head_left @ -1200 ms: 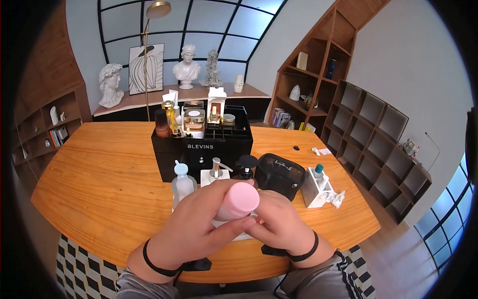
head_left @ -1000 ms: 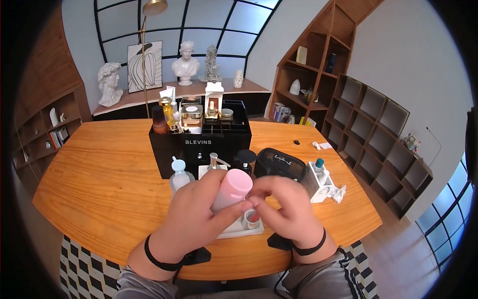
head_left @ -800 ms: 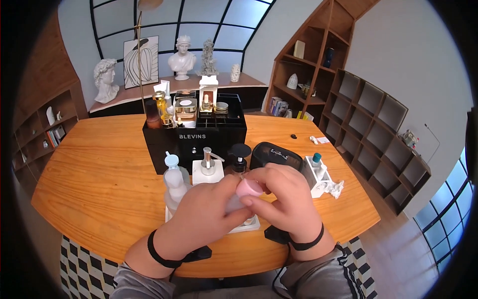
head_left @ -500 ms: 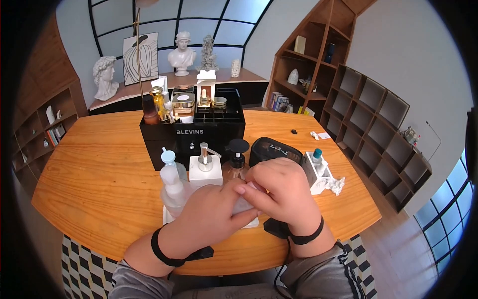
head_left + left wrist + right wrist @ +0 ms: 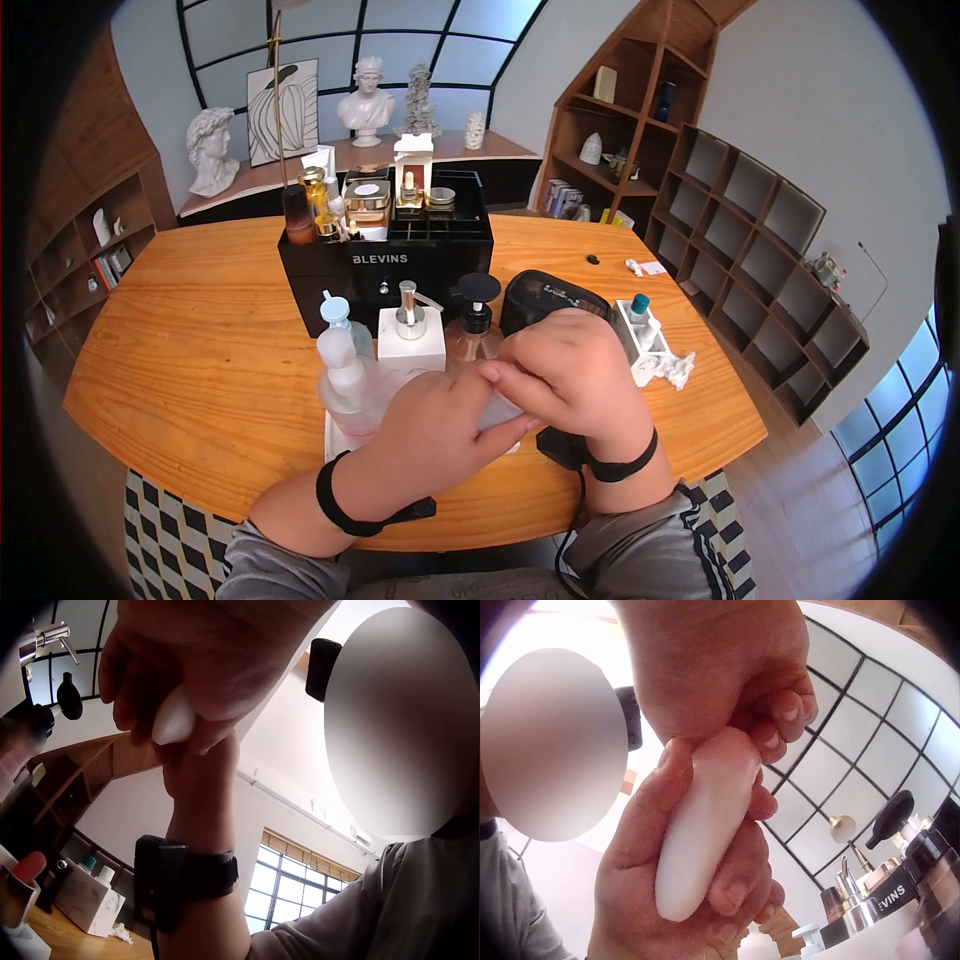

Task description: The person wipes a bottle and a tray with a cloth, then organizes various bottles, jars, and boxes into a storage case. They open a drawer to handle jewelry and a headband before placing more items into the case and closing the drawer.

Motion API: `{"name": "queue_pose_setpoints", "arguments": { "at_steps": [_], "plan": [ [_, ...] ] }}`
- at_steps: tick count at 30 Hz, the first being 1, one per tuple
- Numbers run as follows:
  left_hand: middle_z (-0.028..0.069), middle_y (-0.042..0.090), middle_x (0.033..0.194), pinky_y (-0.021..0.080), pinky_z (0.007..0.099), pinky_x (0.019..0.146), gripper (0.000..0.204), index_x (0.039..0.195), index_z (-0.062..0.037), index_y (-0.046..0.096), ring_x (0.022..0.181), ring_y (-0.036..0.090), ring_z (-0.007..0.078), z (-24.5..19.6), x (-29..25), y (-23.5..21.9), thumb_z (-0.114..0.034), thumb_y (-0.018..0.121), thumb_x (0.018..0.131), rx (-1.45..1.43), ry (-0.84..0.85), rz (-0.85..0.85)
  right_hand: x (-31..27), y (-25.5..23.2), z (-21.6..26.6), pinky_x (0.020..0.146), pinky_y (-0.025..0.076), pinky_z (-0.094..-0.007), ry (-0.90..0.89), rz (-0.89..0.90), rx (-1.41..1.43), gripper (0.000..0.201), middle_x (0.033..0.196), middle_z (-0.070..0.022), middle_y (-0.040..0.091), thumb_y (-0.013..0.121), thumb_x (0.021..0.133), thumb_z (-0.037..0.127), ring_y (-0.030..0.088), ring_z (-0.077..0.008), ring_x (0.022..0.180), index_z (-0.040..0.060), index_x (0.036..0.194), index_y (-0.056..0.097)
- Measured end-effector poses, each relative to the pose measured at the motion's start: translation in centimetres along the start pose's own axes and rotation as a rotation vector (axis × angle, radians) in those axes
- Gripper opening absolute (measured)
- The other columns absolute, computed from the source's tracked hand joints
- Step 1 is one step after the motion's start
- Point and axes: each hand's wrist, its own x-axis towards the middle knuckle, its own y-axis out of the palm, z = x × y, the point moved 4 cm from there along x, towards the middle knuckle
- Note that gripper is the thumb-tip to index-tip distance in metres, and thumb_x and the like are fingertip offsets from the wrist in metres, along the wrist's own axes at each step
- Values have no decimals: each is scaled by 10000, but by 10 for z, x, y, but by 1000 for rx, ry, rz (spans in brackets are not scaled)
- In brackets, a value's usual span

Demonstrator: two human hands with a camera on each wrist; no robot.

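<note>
My left hand (image 5: 430,420) grips the body of a small, smooth white bottle (image 5: 697,847), fingers wrapped on one side and thumb on the other. The bottle's rounded white bottom points down in the right wrist view. My right hand (image 5: 575,375) is curled over the bottle's pink end, which it mostly hides. Both hands meet above the near part of the table, thumbs close together. A white tray (image 5: 333,438) lies beneath, partly covered by the left hand. Just beyond the hands stand a clear pump bottle (image 5: 350,395), a white square dispenser (image 5: 411,340) and a brown bottle with a black pump (image 5: 472,338).
A black BLEVINS organizer (image 5: 385,285) full of cosmetics stands behind the dispensers. To the right are a black pouch (image 5: 545,298), a white holder (image 5: 645,362) with small bottles, and crumpled tissue (image 5: 678,372). In the left wrist view, a small cup (image 5: 15,904) holds something reddish.
My right hand has come from beside the bottle up over its pink end and closed around it. The bottle has turned from facing the head camera, and its pink end is now covered.
</note>
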Motion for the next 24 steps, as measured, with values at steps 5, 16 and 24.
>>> {"name": "queue_pose_setpoints", "arguments": {
  "at_steps": [5,16,24],
  "plan": [
    [133,617,668,462,417,531,456,960,-10,570,574,604,336,6,2,3,-421,727,841,-2,13,-9,0,1,-6,533,427,-363,33,73,5,167,611,-88,589,725,809,175,578,-279,558,53,720,654],
    [102,650,836,483,429,657,376,1015,-62,562,711,635,323,3,8,-1,-343,728,827,9,17,199,-3,3,-36,560,423,-394,301,109,209,295,635,-128,548,628,927,212,554,-320,610,15,711,587],
    [126,651,849,480,432,679,380,1068,-64,595,781,636,340,10,8,-4,-266,756,789,64,-33,196,-5,11,-48,602,450,-449,267,175,13,284,700,-156,589,585,937,271,584,-371,685,42,768,588]
  ]
}}
